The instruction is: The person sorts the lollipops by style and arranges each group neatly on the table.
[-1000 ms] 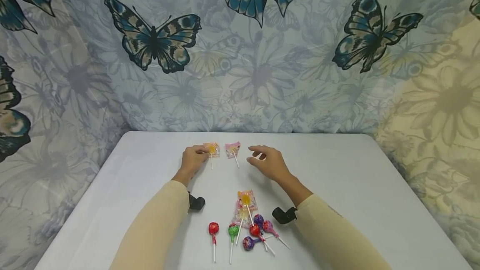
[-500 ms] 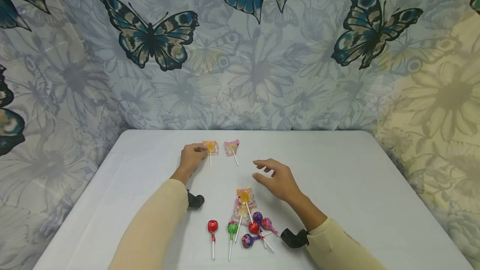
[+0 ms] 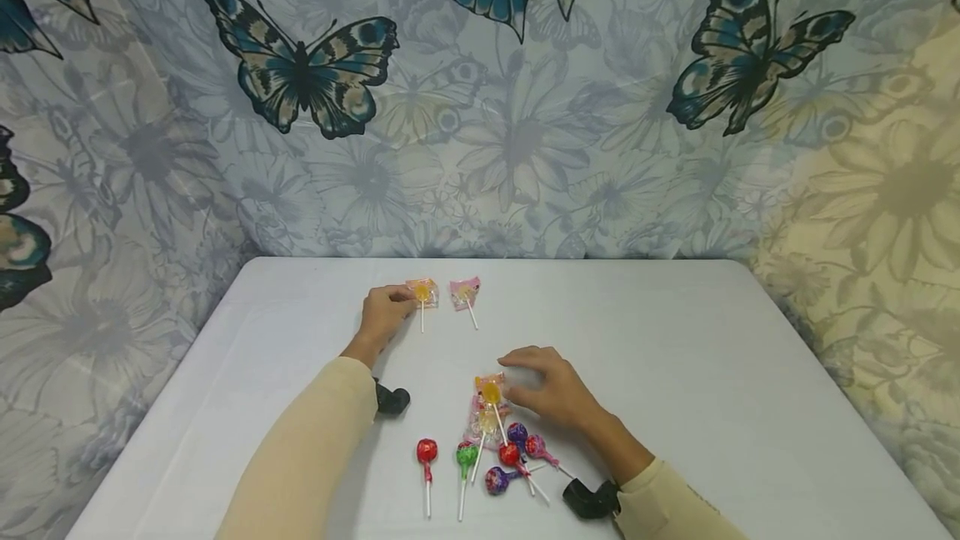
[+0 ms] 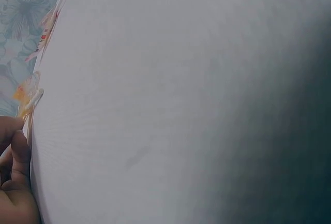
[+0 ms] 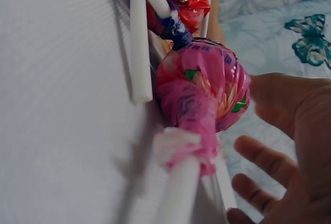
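At the back of the table, my left hand (image 3: pixel 385 317) pinches the wrapper edge of an orange flat lollipop (image 3: pixel 423 293). The left wrist view shows thumb and finger together at that wrapper (image 4: pixel 27 92). Just right of it lies a pink-wrapped lollipop (image 3: pixel 466 294). My right hand (image 3: pixel 555 386) hovers with parted fingers beside another orange flat lollipop (image 3: pixel 491 393), which lies over a pink-wrapped one (image 3: pixel 480 427); whether the fingertips touch the wrapper I cannot tell. Close in the right wrist view is a pink ball lollipop (image 5: pixel 207 79), with my right fingers (image 5: pixel 266 157) beyond it.
Below the right hand lie purple (image 3: pixel 497 481), red (image 3: pixel 510 454) and pink ball lollipops in a crossed heap. A green lollipop (image 3: pixel 467 455) and a separate red one (image 3: pixel 427 451) lie to its left. The white table (image 3: pixel 660 340) ends at a patterned backdrop (image 3: pixel 525 190).
My right hand has come back from near the rear pink-wrapped lollipop toward the front heap, to the orange lollipop there. The left hand stays at the rear orange lollipop.
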Available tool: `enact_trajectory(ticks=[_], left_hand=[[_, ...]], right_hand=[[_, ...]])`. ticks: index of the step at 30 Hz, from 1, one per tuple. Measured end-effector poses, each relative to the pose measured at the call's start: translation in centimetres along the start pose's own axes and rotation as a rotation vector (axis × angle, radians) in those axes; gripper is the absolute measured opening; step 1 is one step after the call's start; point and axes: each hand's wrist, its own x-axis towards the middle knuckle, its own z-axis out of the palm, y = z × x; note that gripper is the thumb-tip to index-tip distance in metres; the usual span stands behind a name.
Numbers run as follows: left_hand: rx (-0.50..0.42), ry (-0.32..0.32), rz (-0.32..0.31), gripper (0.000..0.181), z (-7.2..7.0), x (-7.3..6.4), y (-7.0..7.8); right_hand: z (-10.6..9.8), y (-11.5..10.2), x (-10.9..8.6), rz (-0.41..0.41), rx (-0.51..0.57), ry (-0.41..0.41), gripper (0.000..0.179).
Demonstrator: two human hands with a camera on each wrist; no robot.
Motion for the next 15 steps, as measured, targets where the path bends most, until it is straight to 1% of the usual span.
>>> enact_trajectory(ticks=[3,7,10,15], left_hand=[[-0.001,-0.007,-0.005,0.006,0.05,-0.07,0.32],[0.001,-0.005,0.007,0.006,0.0,-0.08,0.55],[0.013,0.002,0.011,0.007,-0.01,-0.03,0.46],[0.019,-0.001,-0.007,0.008,0.13,-0.01,-0.01]], right_hand=[[0.03,0.3,-0.3,-0.014,-0.025,-0.034,0.039],[0.08,0.57,-0.45,-0.035,-0.056,-0.073,0.041],[0.12,0.62,-0.57,-0.038,-0.074,-0.104,0.042],[0.22,0.64,-0.86,-0.037,-0.103,-0.151,0.043]])
